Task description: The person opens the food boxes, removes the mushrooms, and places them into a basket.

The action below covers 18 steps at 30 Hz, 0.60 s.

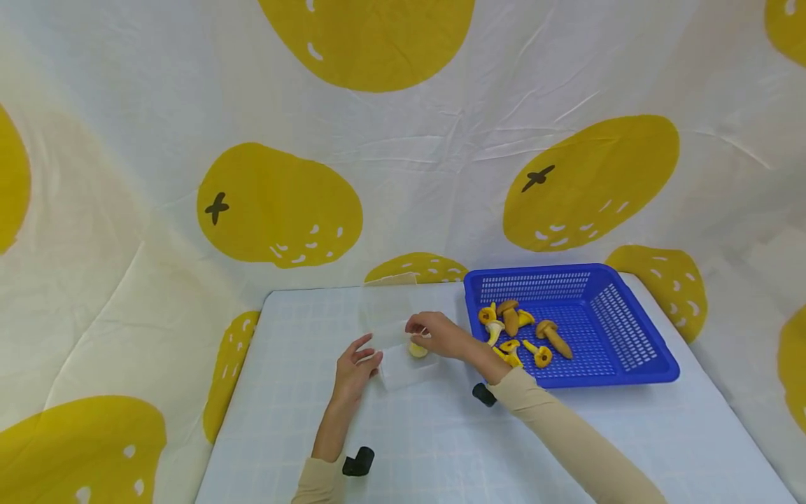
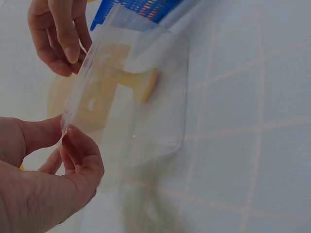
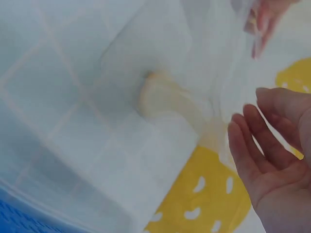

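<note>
A clear plastic box [image 1: 403, 376] stands on the table, its transparent lid [image 1: 387, 302] raised at the back. Inside it is a pale yellow mushroom [image 1: 418, 348], seen through the wall as a stem with a flared cap [image 2: 141, 83]. My left hand [image 1: 354, 369] pinches the box's left rim between thumb and fingers, as the left wrist view shows. Over the box's opening hovers my right hand [image 1: 441, 334], fingers loosely bent. Nothing lies between its fingers [image 3: 265, 136] in the right wrist view, where the mushroom [image 3: 167, 99] appears blurred behind the plastic.
To the right sits a blue plastic basket [image 1: 636, 378] with several yellow and brown mushrooms [image 1: 511, 322] gathered in its left half. A pale checked cloth [image 1: 428, 441] covers the table. Behind hangs a white curtain [image 1: 409, 182] printed with large yellow fruit.
</note>
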Available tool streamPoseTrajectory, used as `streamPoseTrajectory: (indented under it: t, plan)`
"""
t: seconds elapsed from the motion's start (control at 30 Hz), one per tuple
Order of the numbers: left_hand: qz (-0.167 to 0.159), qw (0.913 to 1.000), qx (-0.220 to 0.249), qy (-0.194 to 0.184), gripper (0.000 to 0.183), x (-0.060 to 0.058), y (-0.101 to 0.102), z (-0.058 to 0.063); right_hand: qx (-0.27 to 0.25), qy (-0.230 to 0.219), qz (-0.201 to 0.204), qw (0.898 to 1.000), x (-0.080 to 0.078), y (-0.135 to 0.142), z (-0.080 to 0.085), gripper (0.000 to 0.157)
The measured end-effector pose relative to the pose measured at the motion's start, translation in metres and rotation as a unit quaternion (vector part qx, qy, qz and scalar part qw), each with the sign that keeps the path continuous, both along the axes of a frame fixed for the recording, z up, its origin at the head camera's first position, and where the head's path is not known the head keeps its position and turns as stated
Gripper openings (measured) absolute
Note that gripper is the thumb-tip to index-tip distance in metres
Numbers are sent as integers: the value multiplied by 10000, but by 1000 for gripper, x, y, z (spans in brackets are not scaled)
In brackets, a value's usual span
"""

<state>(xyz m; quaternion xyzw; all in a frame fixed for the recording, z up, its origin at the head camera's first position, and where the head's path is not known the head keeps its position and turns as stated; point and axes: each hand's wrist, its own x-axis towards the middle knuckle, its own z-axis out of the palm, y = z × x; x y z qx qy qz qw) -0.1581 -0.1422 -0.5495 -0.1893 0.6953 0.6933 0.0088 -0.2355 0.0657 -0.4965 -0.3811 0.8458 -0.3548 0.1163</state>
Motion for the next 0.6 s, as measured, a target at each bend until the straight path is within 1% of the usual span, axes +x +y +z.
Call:
streamPoseTrajectory:
  t: [0.2, 0.27, 0.33, 0.4, 0.47, 0.6]
  plan:
    - [-4, 10000, 85, 6, 51, 0, 1, -1, 634, 416, 193, 9969, 6, -12, -7, 21]
    - [7, 9999, 136, 6, 52, 0, 1, -2, 913, 668, 197, 9934, 6, -14, -12, 21]
    - [7, 9999, 144, -12, 52, 0, 1, -3, 1232, 1005, 180, 9871, 6, -17, -16, 20]
    - [9, 9999, 150, -18, 52, 0, 1, -3, 1607, 1447, 183, 9762, 7, -20, -20, 20]
    - [25, 9998, 174, -12, 52, 1, 1, -3, 2005, 1876, 200, 9614, 8, -24, -22, 19]
    - [33, 9998, 169, 19, 51, 0, 1, -2, 2756, 2662, 229, 9234, 12, -30, -23, 14]
